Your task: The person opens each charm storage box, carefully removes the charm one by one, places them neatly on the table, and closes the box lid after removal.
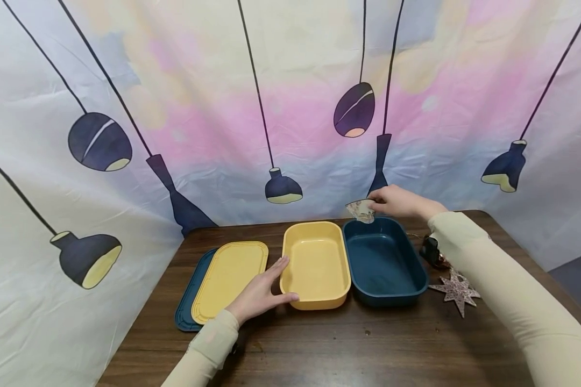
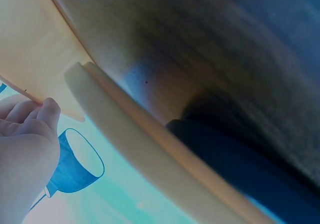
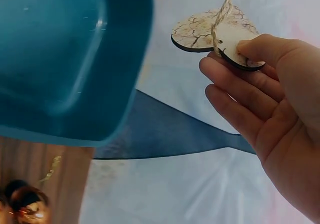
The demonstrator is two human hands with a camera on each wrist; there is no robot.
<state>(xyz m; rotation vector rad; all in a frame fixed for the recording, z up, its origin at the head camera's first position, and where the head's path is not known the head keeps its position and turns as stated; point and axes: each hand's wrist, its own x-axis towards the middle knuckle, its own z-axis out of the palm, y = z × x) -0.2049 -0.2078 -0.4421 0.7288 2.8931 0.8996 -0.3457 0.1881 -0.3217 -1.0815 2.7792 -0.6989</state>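
Observation:
My right hand (image 1: 394, 200) pinches a heart-shaped ornament (image 1: 361, 209) between thumb and fingers, above the back edge of the dark blue box (image 1: 384, 295). Up close in the right wrist view, the heart (image 3: 196, 32) has a cracked, flowery print, a dark edge and a loop of twine (image 3: 216, 29). My left hand (image 1: 259, 293) touches the left side of the yellow box (image 1: 319, 303), its fingers extended along the rim and the thumb at the front corner. Both boxes stand side by side, and their visible insides hold nothing.
A yellow lid (image 1: 232, 274) overlaps a blue lid (image 1: 186, 317) left of the boxes. To the right lie a glittery star (image 1: 456, 291) and dark and copper baubles (image 1: 432, 251), partly behind my sleeve. A lamp-patterned cloth (image 1: 213, 134) hangs behind the wooden table (image 1: 319, 349).

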